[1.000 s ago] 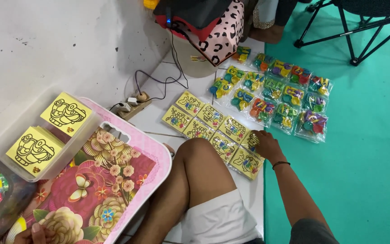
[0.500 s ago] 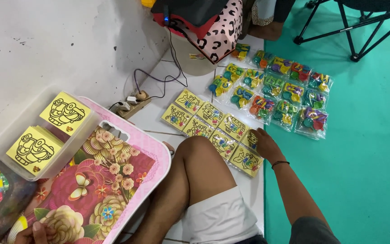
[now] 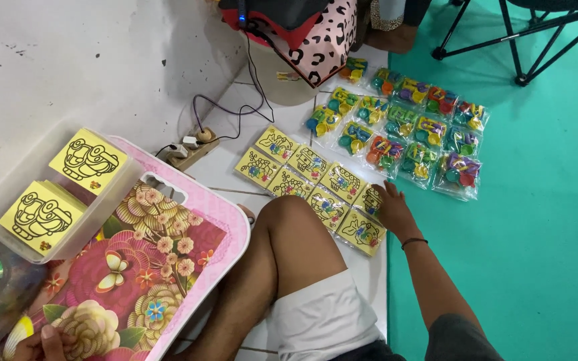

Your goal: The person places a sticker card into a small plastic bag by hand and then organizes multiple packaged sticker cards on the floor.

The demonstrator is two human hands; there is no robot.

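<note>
Since a second ago, little moved: right hand [image 3: 394,211] still reaching out past the bent knee [image 3: 290,210], fingers spread flat and fairly wide, pressing down on the yellow picture card [image 3: 371,199] at the right end of the upper row, gripping nothing. Compared with the earlier views, hand crept a touch further up onto that card, fingertips now near its far edge, and the whole view slid slightly as the head turned. Reads as a card being squared up in its row rather than lifted.

Card itself: small, square, bright yellow, black line drawing with dabs of colour, sealed in a clear sleeve, lying flat on the white tile floor [image 3: 232,120]. Sits in two slanting rows of like cards [image 3: 289,170], edges touching or overlapping, just beside the green mat [image 3: 543,220]. Beyond them, clear bags of coloured plastic bits [image 3: 406,127] laid in rows.

Left hand [image 3: 41,342] low at the frame's corner, resting on the pink floral lap tray [image 3: 162,267]; fingers curled, thumb up, holding nothing that can be seen. Near it, a clear tub [image 3: 112,194] with uncoloured yellow cards
</note>
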